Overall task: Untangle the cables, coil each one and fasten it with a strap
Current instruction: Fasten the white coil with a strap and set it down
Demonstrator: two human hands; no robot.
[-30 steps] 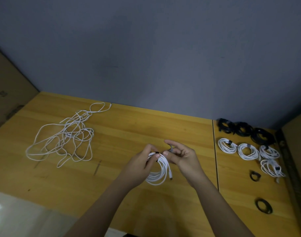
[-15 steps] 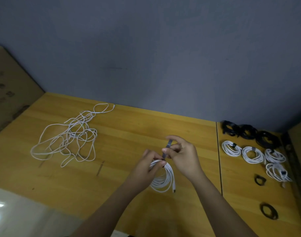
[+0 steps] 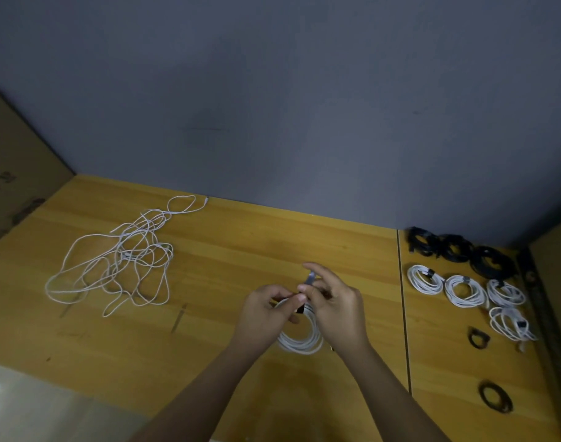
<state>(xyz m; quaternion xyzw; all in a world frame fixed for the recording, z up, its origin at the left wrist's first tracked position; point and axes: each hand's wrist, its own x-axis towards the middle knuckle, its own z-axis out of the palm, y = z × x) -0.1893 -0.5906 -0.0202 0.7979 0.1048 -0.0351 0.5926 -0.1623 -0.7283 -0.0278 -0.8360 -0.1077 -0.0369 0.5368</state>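
Hands at mid-worktop, toward near edge, busy w/ one white coiled cable point(image 3: 300, 341). Left hand point(image 3: 265, 317) curled, fingertips pinching top of coil. Right hand point(image 3: 335, 309) curled too, thumb & forefinger pinching a thin dark strap point(image 3: 310, 279) that stands up from top of coil; strap's lower part dark against the white loops betw. the two hands. Coil hanging below both hands, lower loops near or on the wood; cannot tell which.

Toward left side of worktop point(image 3: 228, 250), well apart from hands: loose white tangle of cable point(image 3: 123, 260), spread flat, one strand running out toward far edge.

Right of a seam in the wood, on a second panel point(image 3: 438, 362), finished bundles near far right corner: black coils point(image 3: 461, 252) in a row along far edge; just nearer, white strapped coils point(image 3: 464, 290) in a row, each w/ a dark band, plus one more white coil point(image 3: 510, 323) below right end of that row. Nearer still, small dark loop point(image 3: 478, 338), and a larger dark loop point(image 3: 495, 400) close to near edge.

Grey wall point(image 3: 273, 106) behind far edge. Brown board point(image 3: 14, 173) at left end. Pale floor point(image 3: 33, 409) at lower left.
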